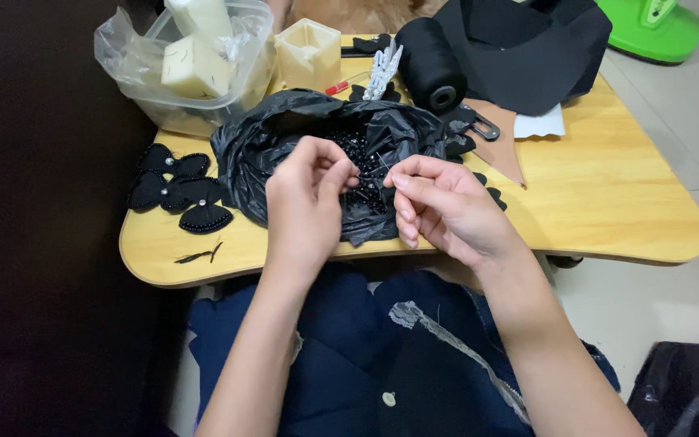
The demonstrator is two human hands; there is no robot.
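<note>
Both my hands meet over a crumpled black plastic bag (252, 154) that holds several small black beads (359, 150). My left hand (305, 202) pinches something tiny and dark between thumb and fingers, likely a bead. My right hand (446, 206) pinches a thin needle (383, 164) whose tip points toward the left fingers. The bag lies on a small wooden lap table (608, 194) above my dark blue garment (349, 356).
Finished black beaded bows (175, 190) lie at the table's left. A clear plastic tub (196, 69) with cream blocks stands at the back left, next to a cream cup (309, 53). A black thread spool (430, 65), black fabric (527, 48) and a brown paper piece (499, 133) are behind.
</note>
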